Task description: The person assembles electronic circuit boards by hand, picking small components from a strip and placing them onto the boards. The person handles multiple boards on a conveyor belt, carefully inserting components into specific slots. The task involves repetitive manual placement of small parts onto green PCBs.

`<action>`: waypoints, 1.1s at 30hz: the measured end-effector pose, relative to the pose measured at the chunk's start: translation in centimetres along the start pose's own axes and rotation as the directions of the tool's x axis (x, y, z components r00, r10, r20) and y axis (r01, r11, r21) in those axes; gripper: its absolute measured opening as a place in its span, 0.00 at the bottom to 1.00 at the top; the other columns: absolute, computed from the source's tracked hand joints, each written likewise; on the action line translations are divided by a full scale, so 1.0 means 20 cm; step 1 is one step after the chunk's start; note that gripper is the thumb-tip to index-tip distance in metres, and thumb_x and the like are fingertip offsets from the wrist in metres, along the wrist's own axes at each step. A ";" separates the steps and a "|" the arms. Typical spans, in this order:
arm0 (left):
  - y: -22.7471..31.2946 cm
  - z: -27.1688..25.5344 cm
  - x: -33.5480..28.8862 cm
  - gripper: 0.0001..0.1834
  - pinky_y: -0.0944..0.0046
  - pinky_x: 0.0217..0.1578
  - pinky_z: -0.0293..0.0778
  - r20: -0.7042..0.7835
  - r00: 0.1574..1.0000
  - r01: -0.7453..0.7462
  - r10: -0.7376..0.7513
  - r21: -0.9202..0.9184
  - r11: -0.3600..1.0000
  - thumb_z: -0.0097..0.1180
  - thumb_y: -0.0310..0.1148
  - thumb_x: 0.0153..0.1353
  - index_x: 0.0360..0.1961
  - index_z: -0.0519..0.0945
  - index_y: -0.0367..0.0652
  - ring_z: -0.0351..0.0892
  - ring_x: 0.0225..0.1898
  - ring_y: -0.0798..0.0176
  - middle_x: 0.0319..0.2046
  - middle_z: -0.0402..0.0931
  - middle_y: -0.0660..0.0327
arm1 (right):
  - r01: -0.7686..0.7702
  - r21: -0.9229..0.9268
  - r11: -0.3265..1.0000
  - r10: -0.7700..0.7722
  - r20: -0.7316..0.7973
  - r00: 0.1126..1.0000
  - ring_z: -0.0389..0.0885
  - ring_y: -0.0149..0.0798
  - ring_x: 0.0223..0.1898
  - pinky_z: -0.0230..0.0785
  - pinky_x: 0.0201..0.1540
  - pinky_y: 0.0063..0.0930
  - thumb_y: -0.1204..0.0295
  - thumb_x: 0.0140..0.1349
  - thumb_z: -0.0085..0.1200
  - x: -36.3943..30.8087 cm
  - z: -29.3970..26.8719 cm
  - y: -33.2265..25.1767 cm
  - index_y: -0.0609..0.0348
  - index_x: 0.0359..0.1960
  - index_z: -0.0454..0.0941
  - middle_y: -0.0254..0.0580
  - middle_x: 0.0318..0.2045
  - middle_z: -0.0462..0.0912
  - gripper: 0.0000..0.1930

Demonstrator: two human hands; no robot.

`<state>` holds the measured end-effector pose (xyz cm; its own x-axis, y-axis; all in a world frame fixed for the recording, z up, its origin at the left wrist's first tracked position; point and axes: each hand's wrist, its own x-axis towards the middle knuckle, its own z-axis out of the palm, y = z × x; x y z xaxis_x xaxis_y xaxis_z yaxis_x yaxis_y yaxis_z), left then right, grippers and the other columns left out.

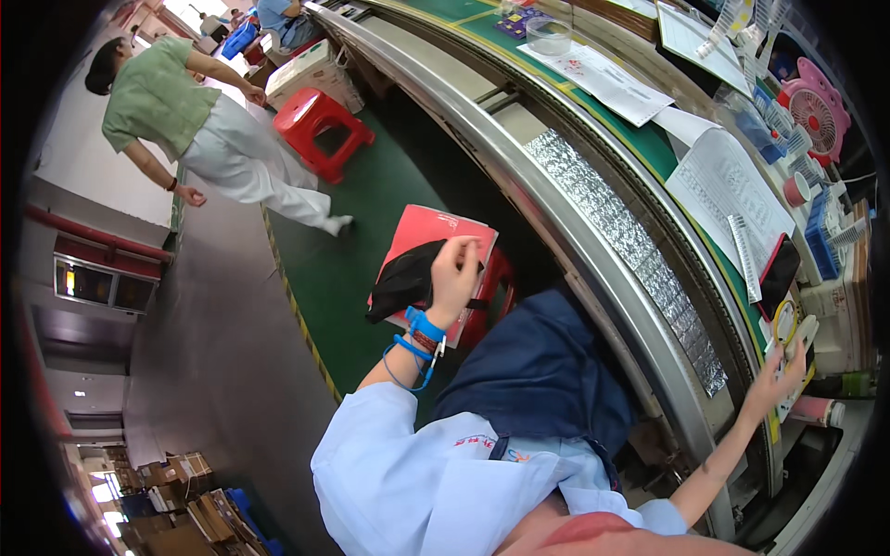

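Note:
My left hand (454,275), with a blue coiled wrist strap (425,329) on its wrist, hovers at a black cloth item (408,280). Its fingers are loosely bent, thumb apart, and I see nothing held. The cloth lies on a red folder (445,223) on top of a red stool (499,287) to my left. Over at the bench's right end, my right hand (771,382) reaches out, its fingers spread. Close to those fingertips are a yellow ring-shaped thing (785,322) and a white tool-like object (808,335), both too small to name surely.
A metal-edged conveyor bench (519,148) curves along my right, carrying papers (728,190), a dark phone (779,276) and a pink fan (816,107). Another red stool (320,130) stands further off. A person in a green top (167,97) walks in the aisle. Cardboard boxes (199,514) are stacked lower left.

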<state>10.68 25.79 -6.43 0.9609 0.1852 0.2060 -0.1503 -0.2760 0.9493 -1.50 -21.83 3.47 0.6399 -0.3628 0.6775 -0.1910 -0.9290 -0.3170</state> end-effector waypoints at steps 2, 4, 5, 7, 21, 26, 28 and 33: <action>-0.10 -0.10 0.02 0.06 0.72 0.29 0.71 -0.074 0.997 -0.031 0.036 0.072 0.997 0.48 0.26 0.61 0.35 0.75 0.35 0.76 0.28 0.71 0.26 0.76 0.60 | -0.072 -0.126 0.989 0.039 -0.249 0.968 0.70 0.44 0.50 0.61 0.53 0.33 0.74 0.62 0.47 -0.23 -0.28 0.09 0.68 0.52 0.67 0.51 0.49 0.72 0.17; -0.23 -0.28 0.00 0.07 0.74 0.27 0.70 -0.126 0.987 -0.064 0.098 0.245 0.967 0.45 0.28 0.63 0.35 0.74 0.36 0.73 0.25 0.74 0.28 0.75 0.62 | -0.212 -0.008 0.977 0.176 -0.527 0.831 0.75 0.48 0.42 0.70 0.44 0.36 0.74 0.60 0.50 -0.55 -0.48 0.36 0.71 0.48 0.68 0.58 0.43 0.73 0.16; -0.30 -0.40 -0.01 0.07 0.74 0.25 0.69 -0.191 0.973 -0.077 0.131 0.268 0.960 0.44 0.27 0.63 0.33 0.73 0.36 0.72 0.24 0.74 0.26 0.74 0.63 | -0.266 -0.028 0.964 0.195 -0.606 0.771 0.73 0.49 0.44 0.68 0.45 0.38 0.73 0.62 0.48 -0.75 -0.56 0.45 0.69 0.47 0.67 0.59 0.42 0.72 0.15; -0.51 -0.58 -0.04 0.07 0.72 0.24 0.68 -0.326 0.940 -0.012 0.104 0.273 0.962 0.45 0.27 0.61 0.30 0.74 0.36 0.72 0.21 0.71 0.21 0.74 0.61 | -0.636 -0.326 0.700 0.209 -0.757 0.619 0.70 0.54 0.42 0.63 0.45 0.45 0.66 0.57 0.51 -1.20 -0.71 0.67 0.68 0.45 0.68 0.58 0.43 0.70 0.19; -0.89 -0.63 -0.26 0.06 0.59 0.34 0.70 -0.461 0.886 0.218 0.049 0.508 0.833 0.50 0.29 0.50 0.29 0.75 0.40 0.74 0.31 0.54 0.29 0.75 0.56 | -0.676 0.707 -0.208 0.942 0.331 0.056 0.74 0.45 0.46 0.69 0.45 0.35 0.58 0.62 0.38 -2.35 0.06 1.72 0.65 0.52 0.67 0.49 0.48 0.73 0.24; -0.70 -0.69 -0.46 0.07 0.53 0.34 0.65 0.066 0.967 -0.192 0.247 0.825 0.531 0.53 0.32 0.46 0.28 0.73 0.43 0.71 0.34 0.53 0.30 0.72 0.59 | -0.765 0.642 -0.052 0.976 0.196 0.099 0.74 0.44 0.44 0.69 0.45 0.36 0.64 0.60 0.44 -2.26 0.17 1.25 0.65 0.49 0.67 0.50 0.46 0.73 0.20; -0.74 -0.62 -0.47 0.12 0.54 0.35 0.64 0.118 0.991 -0.129 0.057 0.799 0.587 0.57 0.40 0.47 0.28 0.73 0.45 0.72 0.34 0.54 0.28 0.73 0.60 | -0.793 0.609 0.022 0.987 0.113 0.115 0.74 0.44 0.43 0.69 0.46 0.36 0.66 0.59 0.47 -2.15 0.12 1.10 0.65 0.48 0.67 0.51 0.45 0.73 0.19; -0.81 -0.45 -0.47 0.31 0.56 0.39 0.64 0.377 0.926 -0.360 0.005 0.879 0.314 0.61 0.58 0.38 0.32 0.71 0.42 0.74 0.34 0.54 0.25 0.75 0.55 | -0.836 0.534 0.125 0.990 -0.014 0.139 0.74 0.44 0.42 0.68 0.46 0.37 0.72 0.56 0.53 -1.93 0.03 0.83 0.64 0.46 0.67 0.52 0.43 0.73 0.17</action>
<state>2.02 37.05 -21.60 0.9769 -0.1856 0.1064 -0.1882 -0.9820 0.0153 -28.96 -23.11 -28.36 -0.1106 -0.9714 -0.2099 -0.1612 0.2259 -0.9607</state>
